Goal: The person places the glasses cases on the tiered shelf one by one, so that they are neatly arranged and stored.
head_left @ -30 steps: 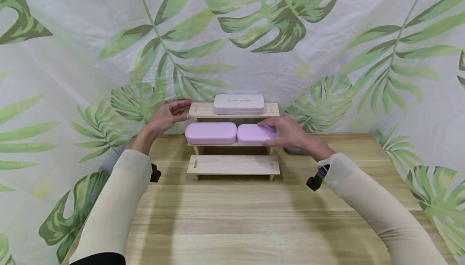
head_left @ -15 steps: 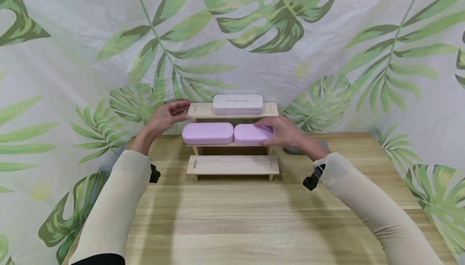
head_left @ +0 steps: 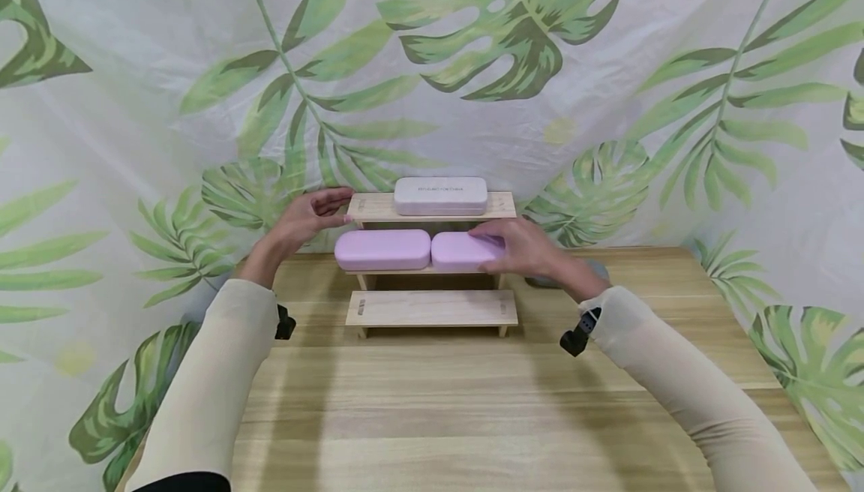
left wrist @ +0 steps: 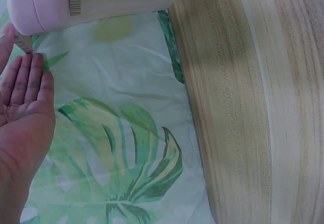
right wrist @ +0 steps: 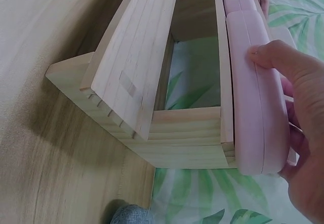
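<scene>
A wooden three-step shelf (head_left: 432, 308) stands against the backdrop. On its middle step two pink glasses cases lie end to end, touching: a left pink glasses case (head_left: 382, 250) and a right pink glasses case (head_left: 459, 250). My right hand (head_left: 529, 248) grips the right case, thumb on its front (right wrist: 255, 92) and fingers behind. The left case's left end overhangs the step slightly. A white glasses case (head_left: 441, 196) with small lettering sits on the top step. My left hand (head_left: 307, 216), fingers extended, touches the top step's left end.
Partly behind my right wrist, a grey rounded object (right wrist: 131, 215) lies on the wooden table (head_left: 432, 409). A leaf-printed cloth (head_left: 486, 132) hangs close behind the shelf and down both sides. The lowest step bears no case.
The two pink glasses cases have slid a little to the left along the middle step, my right hand moving with the right one. My left hand has stayed at the shelf's left end.
</scene>
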The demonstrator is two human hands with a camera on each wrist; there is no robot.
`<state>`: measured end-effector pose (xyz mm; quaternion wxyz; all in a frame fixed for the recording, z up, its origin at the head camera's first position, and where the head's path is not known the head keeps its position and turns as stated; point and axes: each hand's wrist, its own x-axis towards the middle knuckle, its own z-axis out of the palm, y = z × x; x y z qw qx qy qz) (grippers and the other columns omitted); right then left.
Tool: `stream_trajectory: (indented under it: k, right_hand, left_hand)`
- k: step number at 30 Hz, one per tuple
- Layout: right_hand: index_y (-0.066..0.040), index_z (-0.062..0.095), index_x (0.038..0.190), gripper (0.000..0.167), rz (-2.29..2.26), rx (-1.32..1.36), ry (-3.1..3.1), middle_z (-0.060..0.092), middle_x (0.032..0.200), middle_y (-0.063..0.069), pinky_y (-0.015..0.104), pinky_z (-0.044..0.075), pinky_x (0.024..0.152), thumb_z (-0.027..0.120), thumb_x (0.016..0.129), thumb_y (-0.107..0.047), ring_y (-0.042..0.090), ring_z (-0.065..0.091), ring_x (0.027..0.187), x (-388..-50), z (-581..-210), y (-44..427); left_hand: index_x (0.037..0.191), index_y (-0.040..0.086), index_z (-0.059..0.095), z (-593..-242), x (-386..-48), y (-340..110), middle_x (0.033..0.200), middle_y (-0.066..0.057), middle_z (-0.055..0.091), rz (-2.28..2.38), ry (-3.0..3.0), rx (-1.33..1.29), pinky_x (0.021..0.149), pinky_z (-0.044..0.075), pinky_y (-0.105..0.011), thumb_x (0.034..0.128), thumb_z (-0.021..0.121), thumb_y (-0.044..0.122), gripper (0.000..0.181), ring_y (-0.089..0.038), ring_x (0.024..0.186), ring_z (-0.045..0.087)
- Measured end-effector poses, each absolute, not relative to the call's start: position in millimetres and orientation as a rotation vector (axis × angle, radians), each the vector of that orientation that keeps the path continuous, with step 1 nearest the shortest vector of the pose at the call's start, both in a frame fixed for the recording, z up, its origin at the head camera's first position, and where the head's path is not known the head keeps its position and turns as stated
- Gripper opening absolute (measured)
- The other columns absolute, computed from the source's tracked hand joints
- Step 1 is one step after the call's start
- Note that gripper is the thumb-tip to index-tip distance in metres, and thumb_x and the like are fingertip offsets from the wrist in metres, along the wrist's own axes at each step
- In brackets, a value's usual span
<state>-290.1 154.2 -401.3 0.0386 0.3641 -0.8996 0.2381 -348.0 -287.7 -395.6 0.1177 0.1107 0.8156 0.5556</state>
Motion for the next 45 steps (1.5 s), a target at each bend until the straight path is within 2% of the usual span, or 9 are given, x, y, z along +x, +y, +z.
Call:
stream_trajectory:
  k: [7,13,20,23,29,37,40,45]
  right_hand:
    - [-0.010,0.072,0.137,0.064,0.775,1.144,-2.720,0.075,0.130,0.008,0.038,0.056,0.078,0.091,0.080,-0.033,0.024,0.070,0.100,-289.7,-403.5,152.8]
    - [-0.009,0.072,0.137,0.065,0.794,1.122,-2.698,0.074,0.132,0.009,0.039,0.057,0.079,0.092,0.079,-0.032,0.025,0.071,0.104,-288.9,-406.3,153.4]
    - [-0.003,0.074,0.132,0.062,0.833,1.133,-2.594,0.073,0.134,0.013,0.050,0.058,0.099,0.094,0.079,-0.027,0.035,0.068,0.123,-285.2,-410.0,160.1]
    - [-0.002,0.075,0.130,0.061,0.830,1.138,-2.546,0.073,0.134,0.014,0.053,0.056,0.104,0.096,0.078,-0.026,0.037,0.067,0.125,-282.9,-410.0,166.0]
    - [-0.003,0.076,0.128,0.063,0.827,1.097,-2.498,0.075,0.129,0.012,0.054,0.057,0.102,0.099,0.074,-0.027,0.035,0.069,0.121,-278.5,-406.1,181.1]
    - [0.001,0.076,0.126,0.060,0.933,1.115,-2.465,0.075,0.129,0.014,0.058,0.053,0.108,0.099,0.072,-0.013,0.039,0.066,0.125,-277.8,-404.2,203.7]
    - [0.002,0.076,0.126,0.060,0.967,1.122,-2.478,0.073,0.132,0.016,0.063,0.049,0.111,0.099,0.072,-0.012,0.042,0.064,0.129,-278.4,-403.7,212.2]
    - [0.000,0.075,0.128,0.060,0.970,1.101,-2.528,0.073,0.133,0.016,0.064,0.050,0.111,0.099,0.074,-0.015,0.041,0.064,0.128,-280.3,-403.7,227.1]
  left_hand:
    - [0.161,0.013,0.048,-394.1,-345.7,-291.4,0.165,-0.007,0.046,1.603,2.387,0.345,0.129,0.032,-0.046,0.1004,0.077,0.020,0.067,-0.025,0.157,0.036]
    - [0.159,0.014,0.050,-393.9,-346.7,-290.8,0.164,-0.008,0.048,1.599,2.395,0.345,0.129,0.032,-0.047,0.0999,0.078,0.021,0.066,-0.025,0.156,0.037]
    - [0.158,0.014,0.051,-394.7,-348.5,-287.9,0.163,-0.009,0.049,1.610,2.397,0.347,0.128,0.035,-0.047,0.1000,0.077,0.018,0.064,-0.026,0.155,0.038]
    - [0.158,0.013,0.051,-394.1,-348.1,-287.8,0.163,-0.009,0.049,1.604,2.400,0.351,0.128,0.035,-0.046,0.0999,0.078,0.019,0.064,-0.025,0.155,0.038]
    - [0.159,0.014,0.051,-393.0,-347.1,-288.3,0.164,-0.008,0.048,1.607,2.399,0.349,0.127,0.036,-0.046,0.0991,0.079,0.021,0.066,-0.025,0.155,0.039]
    - [0.158,0.013,0.051,-394.2,-348.0,-288.3,0.163,-0.008,0.049,1.619,2.400,0.351,0.127,0.037,-0.046,0.0994,0.078,0.019,0.065,-0.025,0.154,0.041]
    - [0.158,0.013,0.052,-394.1,-347.8,-288.2,0.163,-0.008,0.049,1.618,2.401,0.346,0.127,0.037,-0.046,0.0993,0.078,0.019,0.064,-0.025,0.154,0.041]
    - [0.158,0.013,0.052,-393.4,-346.8,-288.3,0.163,-0.008,0.050,1.620,2.399,0.343,0.127,0.036,-0.046,0.0996,0.078,0.019,0.064,-0.024,0.154,0.040]
